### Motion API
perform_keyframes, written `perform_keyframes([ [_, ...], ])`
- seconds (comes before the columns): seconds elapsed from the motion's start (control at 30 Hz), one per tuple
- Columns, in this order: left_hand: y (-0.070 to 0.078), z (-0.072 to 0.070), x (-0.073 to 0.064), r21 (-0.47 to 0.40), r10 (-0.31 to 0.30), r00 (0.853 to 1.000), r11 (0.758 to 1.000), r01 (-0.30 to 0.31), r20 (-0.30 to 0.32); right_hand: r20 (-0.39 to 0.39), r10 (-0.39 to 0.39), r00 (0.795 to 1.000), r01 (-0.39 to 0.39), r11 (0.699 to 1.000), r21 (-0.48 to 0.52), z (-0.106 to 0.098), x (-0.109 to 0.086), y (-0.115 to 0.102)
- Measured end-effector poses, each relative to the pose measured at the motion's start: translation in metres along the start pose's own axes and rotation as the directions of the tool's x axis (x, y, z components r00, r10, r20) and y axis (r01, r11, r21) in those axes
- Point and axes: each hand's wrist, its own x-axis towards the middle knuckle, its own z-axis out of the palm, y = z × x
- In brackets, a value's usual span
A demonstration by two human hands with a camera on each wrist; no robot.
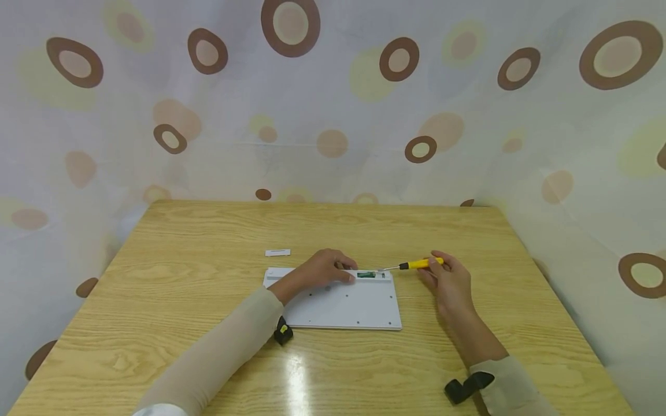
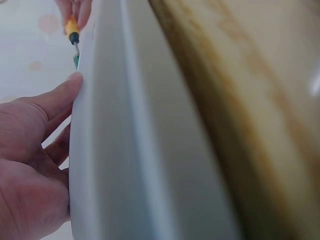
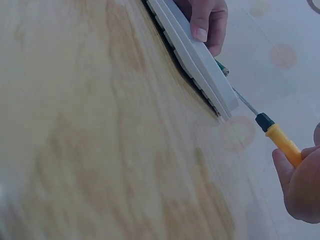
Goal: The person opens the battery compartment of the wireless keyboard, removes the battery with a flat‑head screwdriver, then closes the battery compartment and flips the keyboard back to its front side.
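Observation:
A white keyboard [image 1: 333, 309] lies face down on the table, its keys showing underneath in the right wrist view. My left hand [image 1: 325, 268] grips its far raised edge, thumb on the back and fingers over the rim. Just right of that thumb is an open battery slot with a green battery [image 1: 366, 275] in it. One end of the battery [image 3: 223, 68] sticks up above the edge in the right wrist view. My right hand [image 1: 451, 286] holds a yellow screwdriver [image 1: 418, 264] by its handle, the metal tip at the slot's right part.
A small white battery cover [image 1: 278, 252] lies on the wooden table [image 1: 208, 231] beyond the keyboard's far left corner. Patterned curtains [image 1: 333, 104] hang behind the table and along both sides. Each wrist wears a black strap-on camera [image 1: 283, 331].

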Motion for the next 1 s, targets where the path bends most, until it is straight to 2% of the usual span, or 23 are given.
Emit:
perform_keyframes([
  [0.27,0.001,0.000,-0.001,-0.009,-0.006,1.000,1.000,0.007,0.002,0.066,-0.107,0.992,0.112,0.991,-0.074,-0.003,-0.003,-0.001],
  [0.37,0.000,0.000,-0.001,-0.014,-0.004,1.000,1.000,0.004,0.000,0.098,-0.147,0.984,0.160,0.977,-0.141,-0.004,-0.004,-0.001],
  [0.47,-0.001,0.000,-0.001,-0.018,-0.006,1.000,1.000,0.006,-0.002,0.131,-0.181,0.975,0.208,0.949,-0.236,-0.007,-0.006,-0.002],
  [0.6,-0.001,0.000,-0.001,-0.023,-0.008,1.000,1.000,0.008,0.002,0.193,-0.209,0.959,0.273,0.870,-0.410,-0.014,-0.012,-0.005],
  [0.63,-0.001,0.000,-0.001,-0.025,-0.007,1.000,1.000,0.007,0.003,0.214,-0.216,0.953,0.293,0.840,-0.456,-0.017,-0.013,-0.006],
  [0.73,-0.001,0.000,-0.001,-0.020,-0.006,1.000,1.000,0.006,0.004,0.264,-0.235,0.936,0.350,0.715,-0.605,-0.022,-0.017,-0.009],
  [0.77,0.000,-0.001,-0.001,-0.022,-0.005,1.000,1.000,0.005,0.003,0.282,-0.240,0.929,0.369,0.664,-0.651,-0.024,-0.018,-0.011],
  [0.87,0.000,-0.001,-0.002,-0.022,-0.005,1.000,1.000,0.005,0.003,0.351,-0.257,0.900,0.434,0.463,-0.773,-0.025,-0.023,-0.015],
  [0.93,0.000,-0.002,-0.002,-0.028,-0.005,1.000,1.000,0.005,0.005,0.405,-0.245,0.881,0.470,0.347,-0.811,-0.025,-0.027,-0.018],
  [0.97,0.000,-0.002,-0.002,-0.031,-0.006,1.000,1.000,0.006,0.005,0.432,-0.233,0.871,0.486,0.295,-0.822,-0.025,-0.028,-0.020],
  [1.0,-0.001,-0.002,-0.002,-0.032,-0.007,1.000,0.999,0.007,0.004,0.457,-0.217,0.863,0.502,0.258,-0.825,-0.025,-0.029,-0.021],
])
